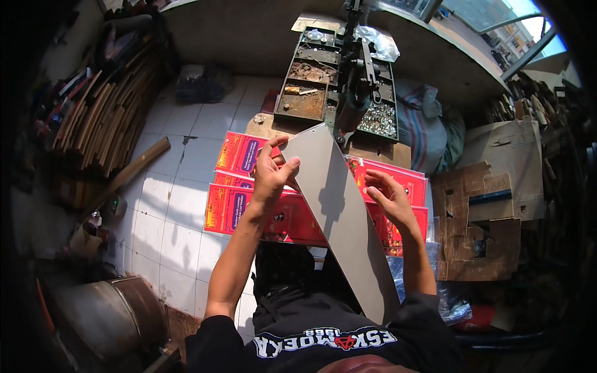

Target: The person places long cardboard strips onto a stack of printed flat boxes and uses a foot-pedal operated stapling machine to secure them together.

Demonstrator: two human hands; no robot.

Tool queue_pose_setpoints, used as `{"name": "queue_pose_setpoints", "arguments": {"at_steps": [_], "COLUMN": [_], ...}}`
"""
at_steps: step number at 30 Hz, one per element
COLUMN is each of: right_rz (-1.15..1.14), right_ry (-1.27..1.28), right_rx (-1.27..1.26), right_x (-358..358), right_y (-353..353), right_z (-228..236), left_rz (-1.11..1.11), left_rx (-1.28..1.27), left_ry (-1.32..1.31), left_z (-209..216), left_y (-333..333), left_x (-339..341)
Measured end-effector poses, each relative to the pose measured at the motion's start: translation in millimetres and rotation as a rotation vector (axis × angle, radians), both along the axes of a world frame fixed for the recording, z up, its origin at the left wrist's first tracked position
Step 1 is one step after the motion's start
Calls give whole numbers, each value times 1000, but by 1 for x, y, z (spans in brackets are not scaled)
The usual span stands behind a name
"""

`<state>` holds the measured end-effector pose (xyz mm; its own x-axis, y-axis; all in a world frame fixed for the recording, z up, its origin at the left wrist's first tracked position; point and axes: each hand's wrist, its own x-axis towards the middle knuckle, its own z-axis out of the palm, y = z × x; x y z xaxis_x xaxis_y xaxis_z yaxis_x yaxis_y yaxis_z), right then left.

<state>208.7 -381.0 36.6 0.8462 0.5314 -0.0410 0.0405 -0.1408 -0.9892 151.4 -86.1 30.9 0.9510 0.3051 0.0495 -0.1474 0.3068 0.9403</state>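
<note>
A long grey-beige board slants from the foot of a black hand press down toward my shirt, with a small eyelet or hole near its far end. At its upper left edge is my left hand, thumb and fingers closed on the board; some fingers are partly hidden. My right hand hovers beside the board's right edge, apart from it, with loosely bent, separated fingers and nothing in them. Beneath lie several glossy red printed sheets, partly covered by the board.
A divided black tray with small metal parts flanks the press. Cut cardboard lies at right, beside stuffed sacks. Stacked boards lean at far left; a wooden strip lies on the tiled floor.
</note>
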Motion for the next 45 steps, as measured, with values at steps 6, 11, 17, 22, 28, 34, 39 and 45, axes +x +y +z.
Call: {"name": "queue_pose_setpoints", "arguments": {"at_steps": [6, 11, 17, 22, 28, 34, 39, 45], "right_rz": [-61, -142, -177, -289, -301, -308, -308, -324], "right_ry": [205, 5, 8, 33, 12, 30, 63, 101], "right_rx": [-66, -223, -294, -258, -277, -260, -271, -305], "right_x": [-106, -135, -140, -129, -112, -109, -109, -108], "right_y": [-51, -68, -77, -85, -79, -72, -74, -69], "right_z": [16, -3, 4, 0, 6, 2, -1, 8], "left_rz": [-121, -78, -165, -310, -329, -308, -307, -310], "left_rx": [-94, -96, -113, -101, -136, -148, -169, -188], "left_ry": [54, 105, 290, 283, 211, 136, 180, 200], "left_z": [2, 4, 3, 3, -15, -31, -27, -23], "left_y": [-23, -38, -44, -57, -61, -61, -60, -60], "left_x": [-1, -7, -14, 17, 43, 48, 44, 43]}}
